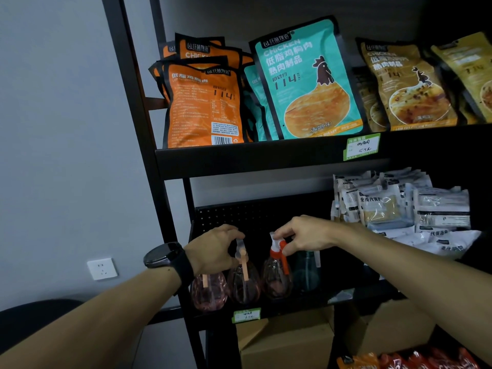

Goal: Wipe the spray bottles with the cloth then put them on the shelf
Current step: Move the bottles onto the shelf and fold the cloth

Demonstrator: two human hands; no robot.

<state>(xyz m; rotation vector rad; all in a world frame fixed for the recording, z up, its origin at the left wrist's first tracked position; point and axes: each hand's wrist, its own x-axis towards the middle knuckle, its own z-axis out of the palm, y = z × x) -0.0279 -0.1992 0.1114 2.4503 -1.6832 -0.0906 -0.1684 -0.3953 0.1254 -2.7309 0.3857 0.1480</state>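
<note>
The right hand [303, 235] pinches the white-and-red trigger head of the red spray bottle [277, 270] between thumb and curled fingers. The left hand [213, 251], with a black watch [166, 255] on its wrist, curls its fingers round the pale head of the peach spray bottle [243, 280]. Both bottles stand upright, long axis vertical, on the middle shelf [292, 302] of a black rack; which way the nozzles point cannot be told with certainty. A second pinkish spray bottle [209, 291] stands upright at the left end of the row, just beside the held one and partly behind the left hand. A dark teal spray bottle [306, 270] stands upright just to the right of the red one, dim in shadow. A green price tag [246, 315] sits on the shelf edge below the bottles. Further right on the same shelf lies a heap of white food packets [399, 206]. The shelf above carries orange pouches [202, 102], a teal chicken pouch [308, 81] and brown pouches [410, 83]. Cardboard boxes [287, 342] sit below. A wall socket [102, 269] is on the grey wall at left.
</note>
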